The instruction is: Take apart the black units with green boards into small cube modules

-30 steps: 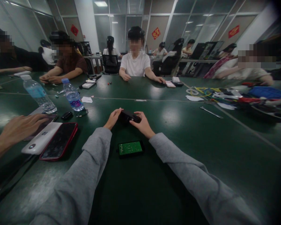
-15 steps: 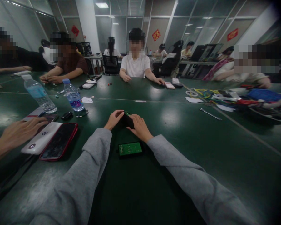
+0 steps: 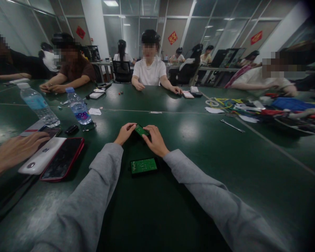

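Between my two hands is a small green circuit board (image 3: 141,130) in a dark casing, its green face turned up towards me. My left hand (image 3: 126,133) pinches its left corner with thumb and fingertips. On the other side my right hand (image 3: 155,140) grips the right edge, fingers over the far side and thumb at the near one. A second green circuit board (image 3: 144,166), set in a black case, lies flat on the dark green table (image 3: 189,196) just below my hands.
To the left lie a red-cased phone (image 3: 64,159), a white power bank (image 3: 43,155) and another person's hand (image 3: 21,147). Two water bottles (image 3: 80,110) stand behind them. On the right are a wrench (image 3: 232,126) and a heap of cables (image 3: 291,105). People sit across the table.
The held board has tilted, so its green face now shows where mostly the black casing showed before. My right thumb has shifted along it. The board on the table stays put.
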The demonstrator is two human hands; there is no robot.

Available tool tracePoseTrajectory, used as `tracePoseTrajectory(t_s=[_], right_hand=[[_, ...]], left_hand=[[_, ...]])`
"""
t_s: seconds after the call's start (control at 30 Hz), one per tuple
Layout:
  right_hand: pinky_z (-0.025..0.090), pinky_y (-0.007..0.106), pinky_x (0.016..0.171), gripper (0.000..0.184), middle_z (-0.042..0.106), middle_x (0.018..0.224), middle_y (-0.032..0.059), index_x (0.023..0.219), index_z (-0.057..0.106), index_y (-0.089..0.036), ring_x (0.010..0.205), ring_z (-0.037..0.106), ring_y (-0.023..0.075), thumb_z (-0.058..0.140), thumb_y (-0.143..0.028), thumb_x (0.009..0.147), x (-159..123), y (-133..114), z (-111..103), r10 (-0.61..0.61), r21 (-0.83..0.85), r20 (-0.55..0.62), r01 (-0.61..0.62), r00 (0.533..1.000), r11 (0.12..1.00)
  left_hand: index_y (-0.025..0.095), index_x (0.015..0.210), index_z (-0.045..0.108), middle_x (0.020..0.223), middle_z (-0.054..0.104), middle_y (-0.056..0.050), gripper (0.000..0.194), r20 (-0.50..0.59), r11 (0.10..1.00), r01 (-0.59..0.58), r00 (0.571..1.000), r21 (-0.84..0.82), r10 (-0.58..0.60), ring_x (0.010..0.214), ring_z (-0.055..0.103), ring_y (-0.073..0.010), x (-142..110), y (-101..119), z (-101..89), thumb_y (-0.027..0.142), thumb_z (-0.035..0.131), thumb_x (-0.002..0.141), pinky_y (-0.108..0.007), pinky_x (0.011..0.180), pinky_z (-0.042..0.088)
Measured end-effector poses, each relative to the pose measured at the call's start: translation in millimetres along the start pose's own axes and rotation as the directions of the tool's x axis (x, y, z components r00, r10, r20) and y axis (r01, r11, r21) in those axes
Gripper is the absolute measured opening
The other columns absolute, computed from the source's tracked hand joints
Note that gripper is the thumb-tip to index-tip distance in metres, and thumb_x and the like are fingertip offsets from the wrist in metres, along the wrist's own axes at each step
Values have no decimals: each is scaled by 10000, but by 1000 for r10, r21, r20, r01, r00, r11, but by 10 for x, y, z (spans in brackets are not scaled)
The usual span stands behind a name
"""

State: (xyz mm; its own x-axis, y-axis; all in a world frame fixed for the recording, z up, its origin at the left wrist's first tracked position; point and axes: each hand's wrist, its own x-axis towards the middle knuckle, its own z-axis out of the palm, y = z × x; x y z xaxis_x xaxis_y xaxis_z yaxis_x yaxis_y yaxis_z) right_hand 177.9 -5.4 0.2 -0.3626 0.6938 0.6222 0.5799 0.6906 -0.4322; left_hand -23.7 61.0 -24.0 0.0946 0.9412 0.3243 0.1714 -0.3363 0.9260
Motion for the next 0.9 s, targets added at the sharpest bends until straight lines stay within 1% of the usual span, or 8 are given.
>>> tracePoseTrajectory(t_s=[0.13,0.2,0.27,0.4,0.53,0.63,0.73,0.9], right_hand=[[396,454,1046,248,549,1176,94,1170,556,-223,1168,494,258,464,-360,985,140,-19,-174,111,119,-123,-97,986,988],[437,431,993,233,589,1100,76,1135,576,-219,1078,549,242,505,-366,969,245,-118,-312,112,224,-36,-102,993,969],[480,398,914,237,621,1021,51,1119,593,-217,970,593,220,553,-378,949,334,-288,-463,56,329,164,-108,985,938],[483,366,903,305,632,1079,32,1151,623,-228,1000,598,215,634,-409,905,362,-683,-688,-158,415,547,-102,822,904],[477,353,929,632,610,1154,34,1230,609,-251,1055,588,243,856,-400,667,192,-840,-679,-257,401,687,-59,679,914],[496,353,843,699,628,1072,50,1191,622,-232,959,608,257,915,-310,562,67,-827,-595,-198,247,738,16,645,969],[492,341,750,557,635,1010,66,1127,626,-202,879,613,252,878,-304,641,28,-835,-563,-116,71,813,101,571,992],[468,297,648,474,653,992,57,1104,620,-213,828,634,233,840,-291,691,93,-860,-659,-20,3,864,35,504,999]], left_hand=[[167,1055,687,1063,698,-86,347,-16,999,-9,1000,46,10,993,632,-206,4,28,-2,424,584,846,-357,961,449],[164,1060,684,1071,692,-87,343,-38,999,-4,999,52,6,1005,627,-207,11,26,-10,413,575,851,-355,960,448],[166,1060,678,1086,684,-86,324,-73,999,2,997,53,2,1031,618,-205,16,18,-18,392,564,859,-352,973,440],[168,1084,652,1120,668,-93,308,-113,1000,19,993,14,-18,1053,610,-200,18,9,-17,365,542,875,-353,986,435],[155,1121,628,1164,650,-110,364,-107,999,36,994,-18,-37,1081,600,-202,16,0,2,359,626,820,-358,1004,428],[148,1127,631,1170,647,-113,382,-90,999,33,995,1,-32,1068,601,-206,18,-18,1,324,654,790,-367,1000,433],[155,1139,641,1171,651,-104,382,-76,999,43,996,-6,-43,1062,603,-209,27,-43,-18,300,646,786,-382,999,438],[160,1124,664,1196,656,-98,383,-64,995,66,995,-78,-71,1108,595,-216,47,-67,-48,264,658,756,-394,1035,422]])
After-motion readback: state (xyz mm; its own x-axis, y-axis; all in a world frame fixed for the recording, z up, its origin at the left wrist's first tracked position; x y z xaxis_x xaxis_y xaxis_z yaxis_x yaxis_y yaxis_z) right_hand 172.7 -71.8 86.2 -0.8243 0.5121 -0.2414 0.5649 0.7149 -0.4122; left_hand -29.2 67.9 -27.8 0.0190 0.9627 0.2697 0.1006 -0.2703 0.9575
